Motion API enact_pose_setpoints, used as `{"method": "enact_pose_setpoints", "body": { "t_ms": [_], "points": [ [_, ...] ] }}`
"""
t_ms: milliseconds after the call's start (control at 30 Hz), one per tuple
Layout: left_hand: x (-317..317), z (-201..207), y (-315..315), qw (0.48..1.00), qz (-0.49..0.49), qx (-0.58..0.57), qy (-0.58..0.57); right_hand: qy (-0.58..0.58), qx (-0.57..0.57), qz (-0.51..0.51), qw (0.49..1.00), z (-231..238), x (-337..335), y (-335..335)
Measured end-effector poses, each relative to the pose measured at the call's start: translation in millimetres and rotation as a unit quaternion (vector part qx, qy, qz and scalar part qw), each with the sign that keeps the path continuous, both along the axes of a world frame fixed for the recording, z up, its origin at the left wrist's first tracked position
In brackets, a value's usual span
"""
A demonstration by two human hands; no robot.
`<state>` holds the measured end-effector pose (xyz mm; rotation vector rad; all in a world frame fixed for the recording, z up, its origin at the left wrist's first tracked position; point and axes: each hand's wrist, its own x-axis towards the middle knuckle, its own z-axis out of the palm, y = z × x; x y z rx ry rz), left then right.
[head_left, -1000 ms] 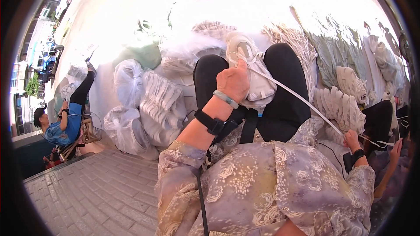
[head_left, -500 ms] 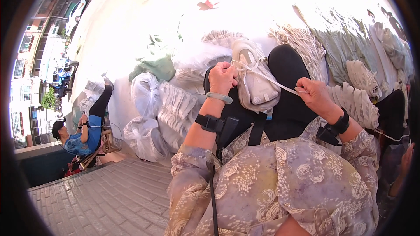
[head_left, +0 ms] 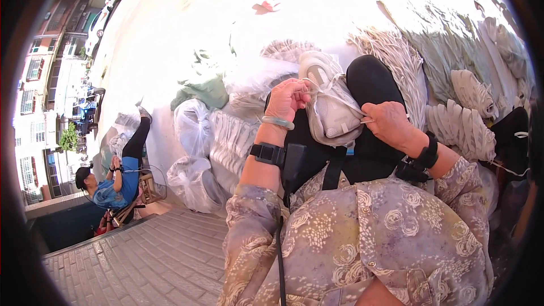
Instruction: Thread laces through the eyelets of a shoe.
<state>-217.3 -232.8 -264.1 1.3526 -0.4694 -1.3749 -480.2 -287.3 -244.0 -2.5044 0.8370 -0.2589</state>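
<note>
A light beige-and-white shoe (head_left: 335, 114) rests between my knees, toe end away from its near, rounded part hard to tell apart. A white shoelace (head_left: 324, 85) runs across its upper part. Beside the shoe's left edge, my left hand (head_left: 288, 100) pinches a stretch of the lace between thumb and fingers. At the shoe's right side, over my right knee, my right hand (head_left: 391, 124) is closed on another part of the same lace, with a short pale bit showing at the fingertips. Curled fingers hide the rest of what each hand grips.
On my right lie a heap of pale laces (head_left: 392, 59) and stacked strappy shoe pieces (head_left: 460, 128). Clear plastic bags (head_left: 192, 128) and a green bag (head_left: 205, 94) sit on my left. Another person (head_left: 119, 184) sits farther left. Red scraps (head_left: 266, 7) lie ahead.
My right hand has come in leftward, closer to the shoe, and the lace that was stretched out to it no longer shows as a long strand. My left hand stays near the same spot.
</note>
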Motion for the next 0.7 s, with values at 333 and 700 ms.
{"method": "enact_pose_setpoints", "body": {
  "t_ms": [333, 700],
  "points": [
    [-4, 23, -5, 0.994, -0.100, 0.016, -0.036, -0.026, 0.001, 0.022, 0.999, 28, -10, 7],
    [-19, 17, 1, 0.987, -0.097, 0.000, -0.125, 0.037, -0.188, 0.339, 0.921, 87, -82, 29]
  ]
}}
